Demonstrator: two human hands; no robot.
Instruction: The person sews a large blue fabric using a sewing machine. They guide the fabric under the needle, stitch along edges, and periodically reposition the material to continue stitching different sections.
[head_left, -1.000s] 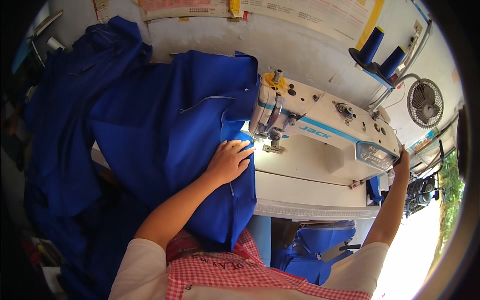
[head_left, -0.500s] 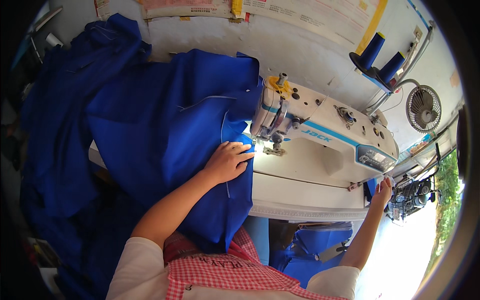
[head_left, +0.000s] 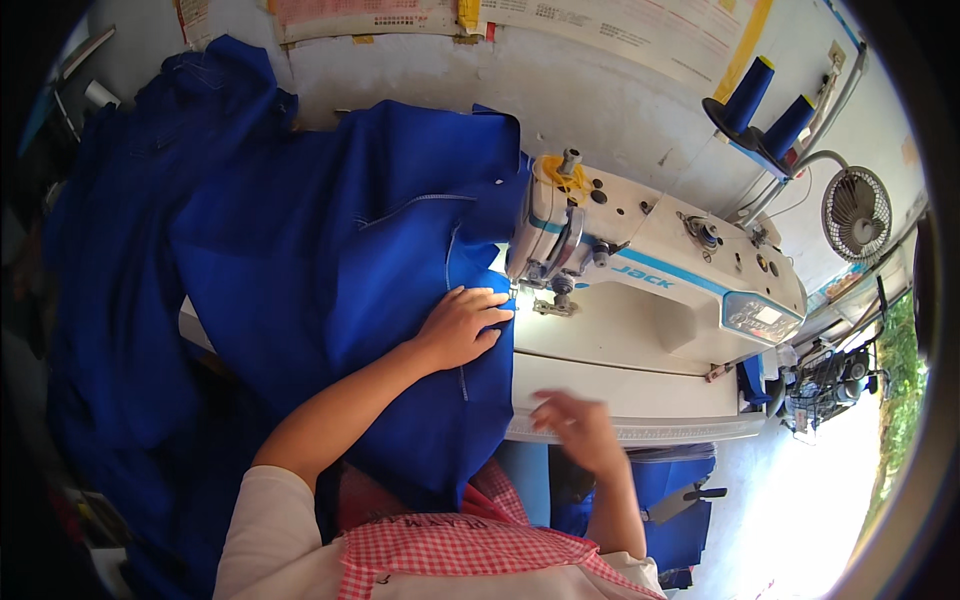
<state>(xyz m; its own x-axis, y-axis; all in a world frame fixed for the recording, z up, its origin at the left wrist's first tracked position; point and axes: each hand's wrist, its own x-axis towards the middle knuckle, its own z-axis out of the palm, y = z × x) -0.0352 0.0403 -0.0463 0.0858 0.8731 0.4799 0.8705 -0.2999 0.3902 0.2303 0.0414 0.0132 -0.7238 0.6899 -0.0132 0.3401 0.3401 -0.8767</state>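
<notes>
A large piece of blue cloth (head_left: 300, 240) with pale stitched seams spreads over the left of the table and hangs down its front. On the cloth's right edge, close to the presser foot, my left hand (head_left: 463, 328) lies flat with its fingers stretched out. The white sewing machine (head_left: 650, 255) stands right of it, its lamp lit at the needle. My right hand (head_left: 583, 425) is in the air at the table's front edge, apart from the cloth; motion smears its fingers, and nothing can be made out in them.
Two blue thread cones (head_left: 748, 92) stand on a holder behind the machine, beside a small fan (head_left: 856, 214). Below the table at the right lie blue folded pieces (head_left: 675, 535) with scissors (head_left: 690, 500) on them. More blue cloth is heaped at the far left.
My right hand has left the machine's right end and moved left to the table's front edge. My left hand stays on the cloth. The whole view has shifted slightly.
</notes>
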